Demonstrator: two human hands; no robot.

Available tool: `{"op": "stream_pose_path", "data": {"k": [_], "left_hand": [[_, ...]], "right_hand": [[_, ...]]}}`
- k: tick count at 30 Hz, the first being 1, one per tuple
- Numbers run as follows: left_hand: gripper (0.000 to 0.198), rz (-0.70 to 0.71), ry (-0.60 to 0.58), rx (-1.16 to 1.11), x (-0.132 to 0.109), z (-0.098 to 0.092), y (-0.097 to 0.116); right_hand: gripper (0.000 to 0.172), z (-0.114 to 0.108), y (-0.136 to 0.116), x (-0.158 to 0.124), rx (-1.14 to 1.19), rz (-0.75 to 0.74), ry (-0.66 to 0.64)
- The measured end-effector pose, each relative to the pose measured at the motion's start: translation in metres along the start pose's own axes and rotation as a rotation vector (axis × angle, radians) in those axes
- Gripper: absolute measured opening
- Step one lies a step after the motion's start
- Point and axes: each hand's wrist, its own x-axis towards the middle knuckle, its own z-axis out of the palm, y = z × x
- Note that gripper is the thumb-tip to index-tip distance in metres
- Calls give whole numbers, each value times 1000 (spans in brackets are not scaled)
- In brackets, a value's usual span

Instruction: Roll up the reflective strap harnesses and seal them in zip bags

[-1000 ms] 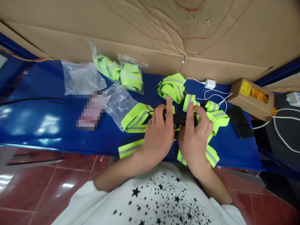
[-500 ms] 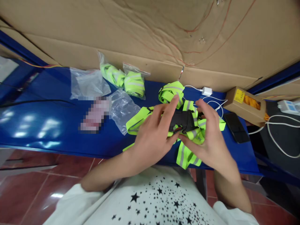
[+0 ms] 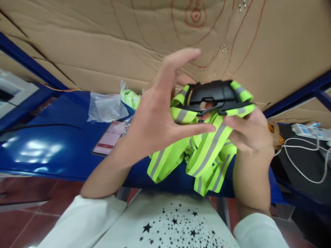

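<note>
I hold a bundle of neon yellow reflective straps (image 3: pixel 207 151) up in front of me, with a black plastic buckle (image 3: pixel 214 96) at its top. My left hand (image 3: pixel 157 113) pinches the strap just left of the buckle between thumb and fingers, its index finger raised. Gripping the straps under the buckle's right end is my right hand (image 3: pixel 250 131). Loops of strap hang down over the blue table (image 3: pixel 46 144).
Clear plastic bags (image 3: pixel 106 106), one with more yellow straps (image 3: pixel 130 98), lie at the back of the table beside a phone (image 3: pixel 107 141). A cardboard sheet (image 3: pixel 103 44) stands behind. White cables (image 3: pixel 302 162) lie at the right.
Both hands have lifted the strap bundle and buckle off the table and up toward the camera. The view has tilted upward.
</note>
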Motion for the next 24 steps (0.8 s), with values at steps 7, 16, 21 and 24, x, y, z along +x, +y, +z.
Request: {"op": "stream_pose_path", "data": {"k": [7, 16, 21, 24], "left_hand": [[52, -214, -133, -595, 12, 30, -20], [24, -166, -75, -574, 8, 48, -28], [30, -328, -100, -658, 7, 58, -34], [44, -383, -147, -756, 6, 69, -38]], "right_hand": [[18, 15, -8, 14, 130, -82, 257], [28, 20, 5, 11, -78, -173, 273], [39, 0, 18, 9, -198, 2, 89], [42, -4, 20, 12, -294, -9, 101]]}}
